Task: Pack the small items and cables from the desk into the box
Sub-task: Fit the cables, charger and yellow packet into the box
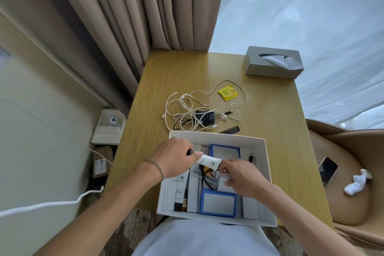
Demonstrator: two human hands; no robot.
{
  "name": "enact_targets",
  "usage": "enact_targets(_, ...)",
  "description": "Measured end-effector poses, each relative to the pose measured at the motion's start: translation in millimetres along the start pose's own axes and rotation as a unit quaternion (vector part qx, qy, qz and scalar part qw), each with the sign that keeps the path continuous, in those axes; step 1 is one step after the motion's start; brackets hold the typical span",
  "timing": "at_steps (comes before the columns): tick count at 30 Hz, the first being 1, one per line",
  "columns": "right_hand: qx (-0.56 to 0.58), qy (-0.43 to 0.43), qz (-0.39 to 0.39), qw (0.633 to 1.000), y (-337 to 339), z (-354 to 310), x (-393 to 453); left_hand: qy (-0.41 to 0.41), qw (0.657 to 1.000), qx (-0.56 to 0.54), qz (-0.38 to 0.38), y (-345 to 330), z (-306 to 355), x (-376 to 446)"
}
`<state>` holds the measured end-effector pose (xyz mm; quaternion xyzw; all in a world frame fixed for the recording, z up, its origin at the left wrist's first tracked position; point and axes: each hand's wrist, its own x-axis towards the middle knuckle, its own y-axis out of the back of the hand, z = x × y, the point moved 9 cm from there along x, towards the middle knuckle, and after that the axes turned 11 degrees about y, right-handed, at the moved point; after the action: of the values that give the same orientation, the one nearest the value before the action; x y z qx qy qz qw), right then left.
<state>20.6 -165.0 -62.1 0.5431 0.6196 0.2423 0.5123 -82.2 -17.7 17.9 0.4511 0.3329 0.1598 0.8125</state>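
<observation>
White tube (208, 160) is lying crosswise over the box (268, 174), both hands pinching it, left hand (176, 157) at one end and right hand (241, 176) at the other, while cables (193, 110) are waiting beyond, nearer the left.

Wooden desk (270, 141), white box (268, 174), tangled cables (187, 110) (black adapter among them), yellow sachet (228, 93), comb (229, 130), tissue box (252, 64)
</observation>
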Motion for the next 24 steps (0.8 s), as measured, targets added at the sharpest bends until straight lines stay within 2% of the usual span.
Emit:
enact_targets(11, -0.013, -0.009, 0.006, 1.0, -1.0, 16.1, -1.7, 0.04, 0.997, 0.057, -0.041, -44.9, 1.2, -2.4)
enact_targets(16, -0.006, -0.011, 0.007, 1.0, -0.8, 16.1, -1.4, 0.005, 0.998, -0.057, 0.027, -22.4, 16.4, 3.3)
enact_targets(18, -0.003, -0.012, 0.007, 1.0, -0.8, 16.0, -1.3, -0.026, 0.993, -0.074, 0.088, -5.6, 25.0, 3.5)
enact_targets(21, 0.0, -0.012, 0.007, 1.0, -1.3, 16.1, -1.6, -0.079, 0.978, -0.064, 0.182, 15.1, 34.5, 1.1)
enact_targets(24, -0.003, -0.017, 0.006, 1.0, -2.2, 17.5, -1.0, -0.131, 0.966, -0.001, 0.224, 13.9, 42.7, -2.2)
